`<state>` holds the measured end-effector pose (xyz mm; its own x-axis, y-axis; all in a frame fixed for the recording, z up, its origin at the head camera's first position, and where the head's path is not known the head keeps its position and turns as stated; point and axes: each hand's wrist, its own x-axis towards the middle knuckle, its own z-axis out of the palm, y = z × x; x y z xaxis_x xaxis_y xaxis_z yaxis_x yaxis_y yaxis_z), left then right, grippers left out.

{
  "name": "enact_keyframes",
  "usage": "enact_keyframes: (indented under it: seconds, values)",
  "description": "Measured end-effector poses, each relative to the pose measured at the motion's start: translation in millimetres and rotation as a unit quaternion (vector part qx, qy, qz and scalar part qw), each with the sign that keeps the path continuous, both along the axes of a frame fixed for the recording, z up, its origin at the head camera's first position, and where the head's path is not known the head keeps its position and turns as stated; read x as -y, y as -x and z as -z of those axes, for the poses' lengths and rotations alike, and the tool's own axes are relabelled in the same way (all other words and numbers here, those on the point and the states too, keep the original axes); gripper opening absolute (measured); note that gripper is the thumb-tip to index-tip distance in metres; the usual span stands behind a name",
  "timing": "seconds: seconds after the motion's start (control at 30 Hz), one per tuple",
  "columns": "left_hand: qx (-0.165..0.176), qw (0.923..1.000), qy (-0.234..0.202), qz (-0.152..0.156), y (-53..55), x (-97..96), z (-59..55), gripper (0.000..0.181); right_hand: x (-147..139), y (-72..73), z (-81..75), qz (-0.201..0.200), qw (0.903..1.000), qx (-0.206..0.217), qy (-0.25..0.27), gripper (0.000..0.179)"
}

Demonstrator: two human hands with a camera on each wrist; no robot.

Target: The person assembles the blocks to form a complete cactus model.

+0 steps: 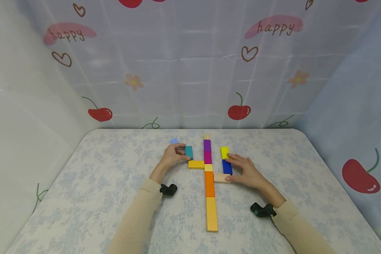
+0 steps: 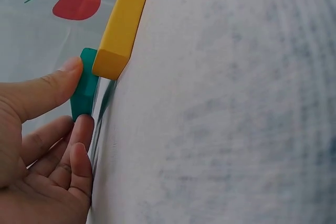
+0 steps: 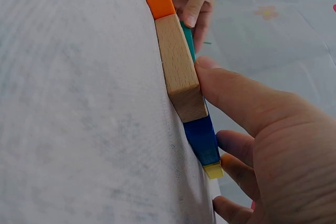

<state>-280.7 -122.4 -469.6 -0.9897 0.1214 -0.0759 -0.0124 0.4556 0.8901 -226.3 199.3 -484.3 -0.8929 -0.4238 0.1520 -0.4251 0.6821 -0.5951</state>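
My left hand [image 1: 172,156] pinches a teal block [image 1: 189,152] between thumb and fingers. The block stands lengthwise above the outer part of a golden-yellow block [image 1: 195,164], close to its edge. In the left wrist view, the thumb [image 2: 63,80] presses one side of the teal block [image 2: 84,90]. My right hand [image 1: 248,173] has its thumb on a plain wood block [image 1: 220,178], its fingers spread beside a blue block [image 1: 227,167] and a bright yellow block [image 1: 224,152]. Blue and bright yellow line up end to end above the plain block.
A central column runs up the table [image 1: 92,197]: a long pale-orange block [image 1: 211,215], an orange block [image 1: 210,184], a small light yellow block [image 1: 208,168], a magenta block [image 1: 207,157], a purple block [image 1: 207,145], then thin sticks [image 1: 206,136]. A light blue block [image 1: 174,140] lies beyond my left hand.
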Motion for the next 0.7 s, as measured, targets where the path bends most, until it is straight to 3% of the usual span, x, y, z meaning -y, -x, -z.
enact_keyframes:
  seconds: [0.7]
  values:
    - [0.002,0.9998,-0.013,0.014,-2.8,-0.6,4.1,0.052,0.6,-0.4,-0.1,0.006,0.9999,0.009,0.002,0.07]
